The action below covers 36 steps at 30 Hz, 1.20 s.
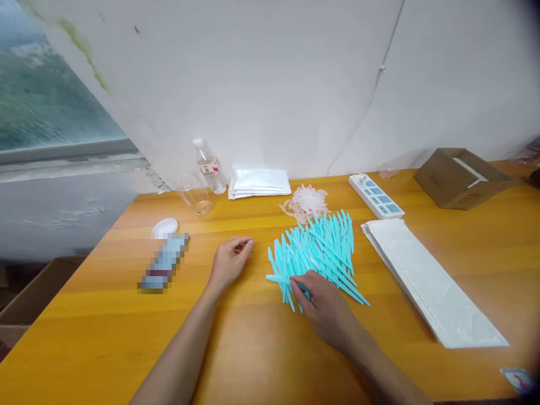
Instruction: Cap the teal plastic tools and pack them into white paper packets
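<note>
A pile of slim turquoise eyebrow razors [323,247] lies on the wooden table in front of me. My right hand [323,301] is at the near side of this pile, its thumb and fingers pinching one turquoise eyebrow razor [276,278] that points left. To the left of the pile, my left hand [230,259] rests close to the tabletop, fingers curled and thumb near the forefinger; nothing shows in it. Directly behind the razors is a heap of small translucent plastic pieces [310,199], probably blade covers.
Along the wall stand a clear jar [194,197], a water bottle [210,169] and stacked white packets [259,183]. A white lid [165,227] and a blurred phone [164,263] lie left. To the right are a power strip [375,197], a white mailer bag [434,287] and a cardboard box [455,180].
</note>
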Each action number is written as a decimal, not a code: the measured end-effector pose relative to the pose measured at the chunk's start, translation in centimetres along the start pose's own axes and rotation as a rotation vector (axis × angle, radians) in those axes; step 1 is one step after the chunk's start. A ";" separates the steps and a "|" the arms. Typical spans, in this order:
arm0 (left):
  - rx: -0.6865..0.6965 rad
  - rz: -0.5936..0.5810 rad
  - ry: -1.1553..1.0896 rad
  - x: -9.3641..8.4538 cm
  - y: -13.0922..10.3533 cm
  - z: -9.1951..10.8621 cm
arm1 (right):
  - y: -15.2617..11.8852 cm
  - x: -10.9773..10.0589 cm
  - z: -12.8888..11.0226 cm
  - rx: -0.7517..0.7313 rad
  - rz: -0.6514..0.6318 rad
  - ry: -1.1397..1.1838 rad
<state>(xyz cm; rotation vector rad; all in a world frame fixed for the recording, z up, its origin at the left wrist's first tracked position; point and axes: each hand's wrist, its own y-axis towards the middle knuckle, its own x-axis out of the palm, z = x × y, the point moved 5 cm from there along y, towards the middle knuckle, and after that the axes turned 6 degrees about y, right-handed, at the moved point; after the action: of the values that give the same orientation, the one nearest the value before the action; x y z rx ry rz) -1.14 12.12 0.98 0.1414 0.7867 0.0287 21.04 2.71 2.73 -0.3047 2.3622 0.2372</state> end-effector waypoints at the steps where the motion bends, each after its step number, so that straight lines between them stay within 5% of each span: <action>1: 0.088 -0.031 0.095 1.1 2.5 0.9 | -0.1 -0.6 0.5 0.003 -0.010 0.002; 7: 0.328 -0.264 0.363 7.4 15.1 5.0 | 0.3 -3.7 2.9 0.051 0.007 0.040; 13: 0.321 -0.384 0.487 8.6 16.9 4.7 | 0.8 -5.8 3.9 0.084 0.077 0.005; 18: 0.270 -0.358 0.470 7.5 14.4 3.8 | 0.7 -5.9 3.6 0.039 0.138 -0.084; 22: 0.204 -0.331 0.347 3.5 9.4 1.5 | 1.7 -4.2 2.0 -0.004 0.117 -0.141; 24: 0.099 -0.363 0.099 1.1 5.4 -0.3 | 2.5 -2.9 0.9 -0.041 0.092 -0.156; 26: -0.133 -0.431 -0.453 -0.5 0.6 -2.0 | 3.2 -1.3 -0.1 -0.075 0.065 -0.157; 30: -0.478 -0.436 -1.152 -1.2 -6.9 -3.2 | 3.8 1.3 -1.5 -0.099 0.002 -0.128; 36: -0.576 -0.301 -1.350 -0.4 -8.0 -2.7 | 3.8 1.9 -2.4 -0.114 -0.043 -0.099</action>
<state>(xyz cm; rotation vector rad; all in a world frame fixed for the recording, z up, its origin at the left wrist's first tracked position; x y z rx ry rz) -3.58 4.45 -1.74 -0.4802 -0.5719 -0.1183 17.10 5.44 3.42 -0.3891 2.2465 0.3591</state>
